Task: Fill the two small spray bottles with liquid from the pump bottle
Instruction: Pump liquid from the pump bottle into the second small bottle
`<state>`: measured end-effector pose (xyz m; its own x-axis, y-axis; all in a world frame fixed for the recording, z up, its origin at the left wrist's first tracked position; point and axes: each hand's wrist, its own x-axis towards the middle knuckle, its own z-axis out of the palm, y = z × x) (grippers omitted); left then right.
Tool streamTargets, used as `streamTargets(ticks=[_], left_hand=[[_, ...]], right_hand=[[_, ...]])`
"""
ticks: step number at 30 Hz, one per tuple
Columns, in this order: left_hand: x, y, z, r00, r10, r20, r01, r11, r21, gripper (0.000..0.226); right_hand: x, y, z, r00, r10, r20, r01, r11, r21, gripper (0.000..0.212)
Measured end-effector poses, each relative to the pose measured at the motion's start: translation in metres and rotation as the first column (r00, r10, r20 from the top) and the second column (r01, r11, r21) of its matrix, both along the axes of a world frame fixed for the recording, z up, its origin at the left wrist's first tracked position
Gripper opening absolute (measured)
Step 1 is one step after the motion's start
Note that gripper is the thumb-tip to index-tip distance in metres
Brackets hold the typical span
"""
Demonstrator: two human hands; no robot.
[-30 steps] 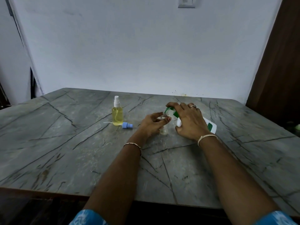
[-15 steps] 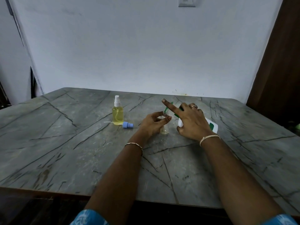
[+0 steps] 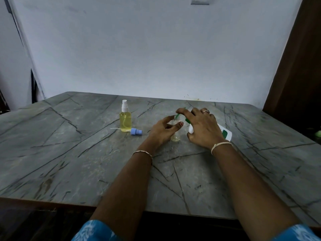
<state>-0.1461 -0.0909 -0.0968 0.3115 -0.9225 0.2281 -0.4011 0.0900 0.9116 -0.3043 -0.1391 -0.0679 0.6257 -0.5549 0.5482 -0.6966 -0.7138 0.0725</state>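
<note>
The small bottle [image 3: 175, 136] is held upright in the curled left hand [image 3: 161, 133]. At its three o'clock the pump bottle [image 3: 225, 133] is gripped by the right hand [image 3: 203, 127]. The spout [image 3: 178, 116] is best kept over the small bottle and pressed slowly.

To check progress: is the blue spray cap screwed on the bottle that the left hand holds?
No, the blue cap lies on the table beside the filled bottle.

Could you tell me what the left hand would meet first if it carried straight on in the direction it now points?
The left hand would meet the small clear spray bottle it holds; just beyond is the pump bottle gripped by the right hand, though depth is unclear.
</note>
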Motion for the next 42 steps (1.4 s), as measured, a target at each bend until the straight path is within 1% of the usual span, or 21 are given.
streamTargets(ticks=[3,6,11,14,18,22,25,29,32,37,39,42], left_hand=[[-0.0007,0.0015,0.0001,0.998,0.004,0.058,-0.003,1.000,-0.013,0.068],[0.0006,0.0020,-0.0007,0.999,0.001,0.036,0.000,1.000,-0.014,0.070],[0.0037,-0.0016,-0.0022,0.999,0.002,0.044,-0.001,1.000,-0.013,0.068],[0.0052,-0.0030,-0.0023,0.999,-0.011,0.038,0.011,1.000,-0.001,0.066],[0.0053,-0.0033,-0.0006,0.999,-0.014,0.033,0.014,1.000,-0.012,0.058],[0.0052,-0.0040,-0.0014,1.000,-0.010,0.021,0.010,1.000,-0.001,0.063],[0.0047,-0.0040,-0.0017,1.000,-0.012,0.025,0.012,1.000,-0.007,0.059],[0.0040,-0.0029,-0.0015,0.999,-0.019,0.035,0.019,1.000,0.003,0.057],[0.0035,-0.0022,-0.0016,0.999,-0.032,0.032,0.032,0.999,0.001,0.039],[0.0044,-0.0052,-0.0010,0.999,-0.032,0.016,0.032,0.999,-0.007,0.028],[0.0051,-0.0057,-0.0009,0.999,-0.037,0.017,0.037,0.999,-0.007,0.028],[0.0057,-0.0056,-0.0014,0.999,-0.031,0.022,0.031,1.000,0.006,0.037]], right_hand=[[-0.0023,0.0008,0.0003,1.000,0.001,-0.024,-0.001,1.000,-0.002,0.088],[-0.0032,0.0020,-0.0007,0.999,-0.001,-0.038,0.000,1.000,-0.031,0.097],[-0.0013,-0.0022,-0.0007,1.000,-0.011,-0.025,0.011,1.000,-0.003,0.080],[0.0016,-0.0032,-0.0008,1.000,-0.001,0.006,0.001,1.000,0.003,0.075],[0.0022,-0.0029,-0.0010,1.000,-0.007,-0.013,0.007,1.000,-0.016,0.078],[-0.0002,-0.0014,-0.0014,1.000,0.002,-0.023,-0.002,1.000,-0.023,0.085],[0.0002,-0.0019,-0.0007,1.000,0.002,-0.017,-0.002,1.000,0.009,0.080],[0.0043,-0.0006,-0.0009,0.999,0.022,0.034,-0.023,0.999,0.026,0.069],[0.0050,-0.0006,-0.0010,0.999,0.026,0.044,-0.026,1.000,0.008,0.069],[-0.0010,-0.0017,-0.0023,1.000,0.010,0.005,-0.010,1.000,-0.020,0.083],[-0.0015,-0.0010,-0.0026,1.000,0.013,0.003,-0.013,1.000,-0.020,0.083],[-0.0003,0.0014,-0.0012,0.999,0.025,0.028,-0.025,1.000,0.006,0.075]])
